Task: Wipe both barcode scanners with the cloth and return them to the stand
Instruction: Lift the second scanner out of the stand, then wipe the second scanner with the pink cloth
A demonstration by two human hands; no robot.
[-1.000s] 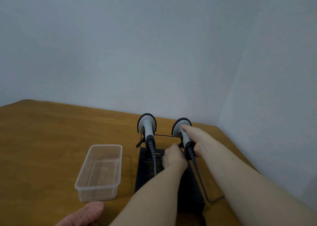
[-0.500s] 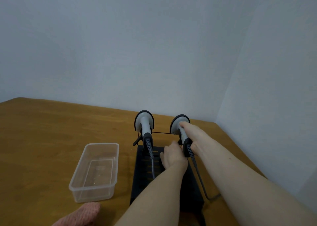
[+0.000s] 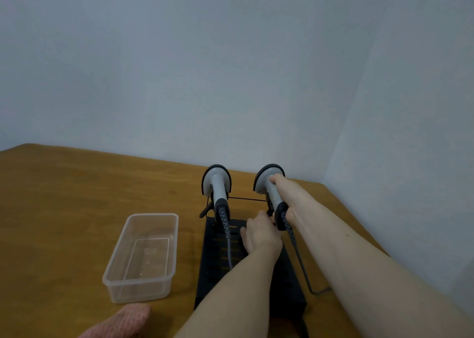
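Grey-and-black barcode scanners stand side by side in the black wire stand (image 3: 250,268) at the table's two o'clock corner. My right hand (image 3: 289,199) wraps its fingers around the right scanner (image 3: 266,183), while my left hand (image 3: 260,235) curls at its base; whether it pinches the stand or the handle, I cannot tell. The left scanner (image 3: 216,183) rests untouched at ten o'clock of my hands. The pink cloth (image 3: 120,322) lies idle at seven o'clock, beside a clear plastic tub (image 3: 143,258). I judge this either the first lift or the final seating.
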